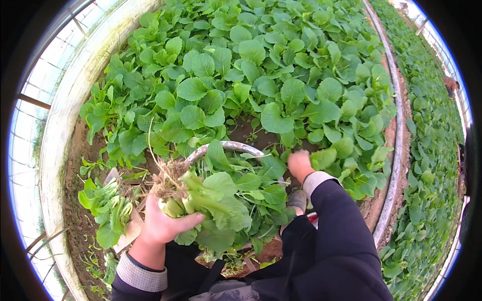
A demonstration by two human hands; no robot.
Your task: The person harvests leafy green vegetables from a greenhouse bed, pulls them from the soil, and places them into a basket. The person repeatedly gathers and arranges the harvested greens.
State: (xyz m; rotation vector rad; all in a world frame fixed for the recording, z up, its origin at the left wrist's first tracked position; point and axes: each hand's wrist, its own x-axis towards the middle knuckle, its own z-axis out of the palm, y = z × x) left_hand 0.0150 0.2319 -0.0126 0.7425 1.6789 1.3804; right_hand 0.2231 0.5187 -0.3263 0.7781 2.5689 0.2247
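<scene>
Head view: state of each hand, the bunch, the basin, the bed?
left hand: closed on pulled greens, roots up
pulled greens: uprooted, soil on roots
right hand: reaching into planted greens, grip hidden
basin: filled with cut greens
planted greens: rooted, dense

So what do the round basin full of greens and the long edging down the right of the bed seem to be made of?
The round grey basin looks like metal: its bare rim is thin, silvery and dull, with a slight sheen. The long pale curved edging beside the leafy bed could be a plastic or metal pipe; it is smooth, whitish and rounded, too far off to tell. The left hand grips a bunch of rooted green plants.
</scene>
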